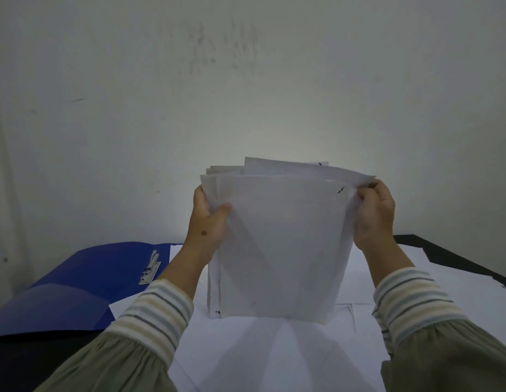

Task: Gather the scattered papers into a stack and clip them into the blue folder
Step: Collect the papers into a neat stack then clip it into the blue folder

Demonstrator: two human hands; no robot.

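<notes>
Both hands hold a stack of papers (280, 244) upright between them, its lower edge resting on loose sheets (274, 349) that lie flat on the near part of the dark table (444, 250). Left hand (208, 222) grips the stack's left edge, thumb curled over the front sheet and fingers hidden behind it. Right hand (373, 213) pinches the upper right corner, fingers curled round the edge. At the top the sheets are not squared; several corners fan out at uneven heights, and small black marks show near the upper right. To the left lies the blue folder (76, 278), open and flat on the table, with its metal clip (150, 268) near the spine, just left of the left forearm. A few loose sheets overlap the folder's right half. More white sheets spread to the right, under the right arm. Striped cuffs (158, 315) show at both wrists, and a pale wall (246, 80) rises on the far side.
</notes>
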